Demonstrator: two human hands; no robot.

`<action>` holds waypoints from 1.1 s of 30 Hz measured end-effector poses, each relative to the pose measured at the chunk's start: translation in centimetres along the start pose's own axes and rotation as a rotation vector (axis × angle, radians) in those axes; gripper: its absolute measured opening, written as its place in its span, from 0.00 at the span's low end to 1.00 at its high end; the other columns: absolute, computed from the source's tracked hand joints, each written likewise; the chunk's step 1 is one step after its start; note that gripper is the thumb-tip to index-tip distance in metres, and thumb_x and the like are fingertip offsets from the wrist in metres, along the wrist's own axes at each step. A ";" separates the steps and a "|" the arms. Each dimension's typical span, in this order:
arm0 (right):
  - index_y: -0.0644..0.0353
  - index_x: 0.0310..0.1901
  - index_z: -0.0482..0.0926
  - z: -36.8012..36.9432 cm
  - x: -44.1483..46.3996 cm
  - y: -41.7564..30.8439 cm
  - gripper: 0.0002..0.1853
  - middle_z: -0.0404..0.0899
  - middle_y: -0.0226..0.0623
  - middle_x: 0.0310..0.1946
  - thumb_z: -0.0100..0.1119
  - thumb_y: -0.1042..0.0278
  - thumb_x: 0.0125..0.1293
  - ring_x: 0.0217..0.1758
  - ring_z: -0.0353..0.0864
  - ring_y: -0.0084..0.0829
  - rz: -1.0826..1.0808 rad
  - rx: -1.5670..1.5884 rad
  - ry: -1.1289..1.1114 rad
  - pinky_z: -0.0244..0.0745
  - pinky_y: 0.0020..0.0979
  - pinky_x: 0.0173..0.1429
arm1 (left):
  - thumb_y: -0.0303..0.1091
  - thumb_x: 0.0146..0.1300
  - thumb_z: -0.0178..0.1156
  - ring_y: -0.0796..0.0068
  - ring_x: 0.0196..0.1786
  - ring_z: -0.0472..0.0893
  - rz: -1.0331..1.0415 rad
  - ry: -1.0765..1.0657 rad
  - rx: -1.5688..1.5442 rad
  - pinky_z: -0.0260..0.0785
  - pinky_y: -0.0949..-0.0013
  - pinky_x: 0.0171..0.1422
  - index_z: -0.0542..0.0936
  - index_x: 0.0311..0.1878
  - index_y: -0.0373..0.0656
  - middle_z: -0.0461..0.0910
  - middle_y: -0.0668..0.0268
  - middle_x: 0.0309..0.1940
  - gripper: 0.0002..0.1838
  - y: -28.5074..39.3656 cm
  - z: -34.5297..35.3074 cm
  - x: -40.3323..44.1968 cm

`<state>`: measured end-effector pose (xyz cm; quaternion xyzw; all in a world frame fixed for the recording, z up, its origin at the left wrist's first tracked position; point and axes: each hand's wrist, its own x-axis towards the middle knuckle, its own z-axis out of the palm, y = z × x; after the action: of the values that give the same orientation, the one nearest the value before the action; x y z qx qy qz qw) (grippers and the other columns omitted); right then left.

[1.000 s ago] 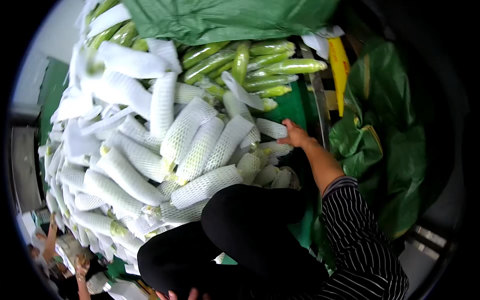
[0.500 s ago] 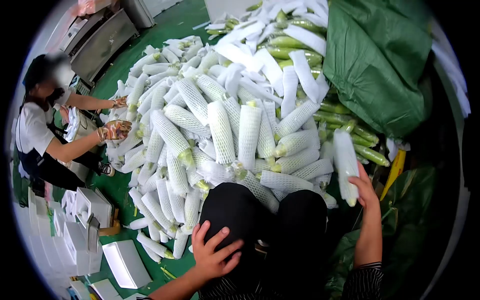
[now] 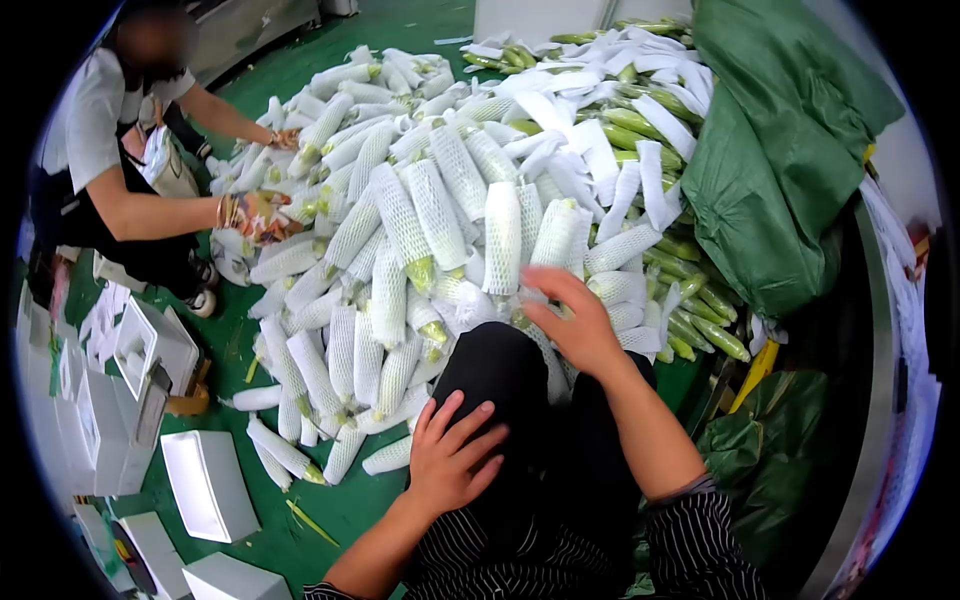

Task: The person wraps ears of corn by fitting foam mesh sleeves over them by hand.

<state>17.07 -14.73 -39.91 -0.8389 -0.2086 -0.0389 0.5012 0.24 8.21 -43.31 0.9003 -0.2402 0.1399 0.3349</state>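
My left hand (image 3: 455,455) rests on my bent knee (image 3: 500,365) in dark trousers, its fingers spread and nothing in it. Over the near side of the heap is my right hand (image 3: 575,325), open, with thumb and fingers apart. Close to its fingertips lies a long pale-green vegetable in a white foam net sleeve (image 3: 502,240); I cannot tell whether they touch. Many similar sleeved vegetables (image 3: 400,210) are piled before me, green ends poking out of several. Farther right are bare green vegetables (image 3: 700,310) and loose white sleeves (image 3: 595,160).
A green tarp (image 3: 780,170) drapes at the right, above a yellow strip (image 3: 755,375). At the left, another person's gloved hand (image 3: 262,217) touches the heap. White foam boxes (image 3: 208,485) stand on the green floor (image 3: 290,540).
My right hand has come from the right side to the heap and let go of the sleeved vegetable it held. My left hand stays on the knee. The view has shifted.
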 end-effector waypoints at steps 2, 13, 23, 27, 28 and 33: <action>0.64 0.52 0.85 -1.6 -6.1 -0.2 0.14 0.84 0.43 0.54 0.67 0.73 0.65 0.61 0.82 0.40 0.080 -0.057 0.122 0.73 0.36 0.68 | 0.40 0.54 0.73 0.51 0.76 0.67 0.016 0.005 -0.042 0.53 0.42 0.80 0.87 0.54 0.59 0.77 0.69 0.68 0.21 -0.8 -0.1 0.1; 0.66 0.54 0.81 -10.5 -33.5 0.8 0.12 0.82 0.39 0.54 0.56 0.69 0.78 0.60 0.79 0.33 0.558 -0.301 0.974 0.72 0.35 0.67 | 0.42 0.53 0.72 0.63 0.73 0.71 0.225 -0.098 -0.217 0.54 0.46 0.79 0.89 0.49 0.62 0.79 0.77 0.67 0.17 3.6 3.1 2.9; 0.60 0.59 0.79 -25.6 -31.0 9.5 0.17 0.84 0.31 0.45 0.61 0.64 0.73 0.46 0.82 0.22 0.788 0.049 0.801 0.75 0.27 0.50 | 0.27 0.50 0.69 0.57 0.47 0.75 0.270 -0.296 -0.343 0.66 0.54 0.57 0.81 0.51 0.42 0.81 0.58 0.46 0.22 4.7 2.0 10.0; 0.58 0.60 0.79 -24.3 -29.2 23.7 0.22 0.85 0.35 0.47 0.67 0.63 0.67 0.48 0.84 0.28 0.879 -0.053 0.412 0.78 0.31 0.55 | 0.25 0.57 0.65 0.70 0.40 0.75 0.149 -0.405 -0.483 0.67 0.71 0.45 0.81 0.48 0.35 0.79 0.58 0.43 0.14 6.6 6.9 19.1; 0.58 0.60 0.79 -23.4 -27.7 27.6 0.23 0.85 0.38 0.50 0.69 0.63 0.66 0.52 0.84 0.29 0.859 -0.112 0.361 0.79 0.32 0.55 | 0.24 0.57 0.64 0.70 0.40 0.75 0.142 -0.422 -0.517 0.67 0.71 0.46 0.81 0.47 0.35 0.79 0.58 0.44 0.13 6.9 9.4 21.7; 0.58 0.65 0.72 -21.7 -14.5 34.8 0.36 0.75 0.49 0.62 0.75 0.54 0.58 0.66 0.74 0.50 0.683 -0.443 0.653 0.73 0.46 0.65 | 0.19 0.66 0.59 0.80 0.42 0.71 -0.073 -0.680 -0.552 0.65 0.76 0.49 0.80 0.51 0.35 0.76 0.66 0.45 0.11 6.9 27.7 30.4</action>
<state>20.54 -52.16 -61.87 -0.8892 0.2572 -0.1761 0.3349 24.84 -25.25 -47.49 0.7797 -0.3334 -0.2458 0.4695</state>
